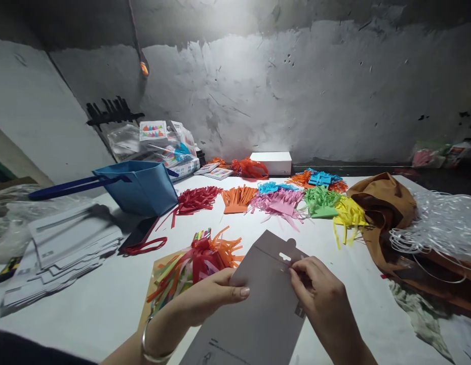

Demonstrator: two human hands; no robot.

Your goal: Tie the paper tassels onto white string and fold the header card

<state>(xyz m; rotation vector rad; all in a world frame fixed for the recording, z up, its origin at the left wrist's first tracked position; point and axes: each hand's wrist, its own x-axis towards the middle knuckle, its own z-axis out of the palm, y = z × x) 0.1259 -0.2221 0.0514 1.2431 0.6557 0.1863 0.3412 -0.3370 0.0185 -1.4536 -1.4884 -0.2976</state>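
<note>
A flat cardboard package with a hang hole near its top edge is held up in front of me, tilted. My left hand grips its left edge, thumb on the near face, wearing a bangle at the wrist. With thumb and index finger, my right hand pinches the package just below the hang hole; the exact pinch point is partly hidden by my fingers. Behind my left hand lies a multicoloured bunch of fringed paper tassels on a brown sheet, partly covered by my arm.
Across the table lie fringed bundles in red, orange, pink, green and yellow. At left stand a blue basket and stacked flat packages. Brown cloth and white string are at right.
</note>
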